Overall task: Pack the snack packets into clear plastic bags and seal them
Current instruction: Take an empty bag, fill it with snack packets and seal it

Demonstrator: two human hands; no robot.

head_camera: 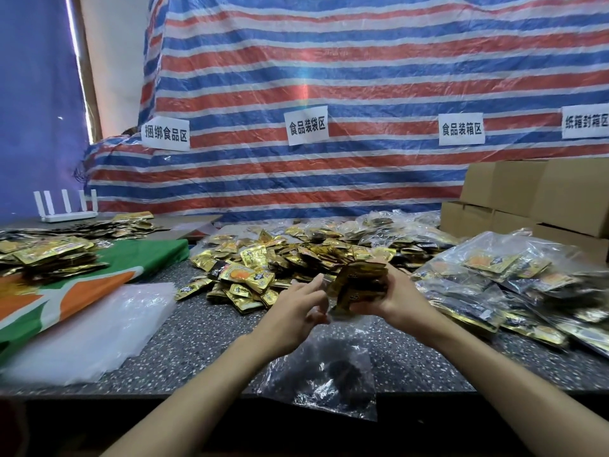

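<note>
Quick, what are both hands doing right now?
Left hand: seems to pinch the mouth of the clear bag.
Right hand: holding a bunch of snack packets.

Even light; tarp (362,77) glare; held packets (359,282) blurred; edges bowed.

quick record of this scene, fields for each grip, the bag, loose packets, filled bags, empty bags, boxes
left grip: pinches the mouth of the bag
right grip: holds a packet stack at the bag's mouth
bag: clear, hangs below the hands over the table edge; contents unclear
loose packets: gold pile on the table behind the hands
filled bags: heap at right
empty bags: flat stack at left
boxes: cardboard, stacked far right
</note>
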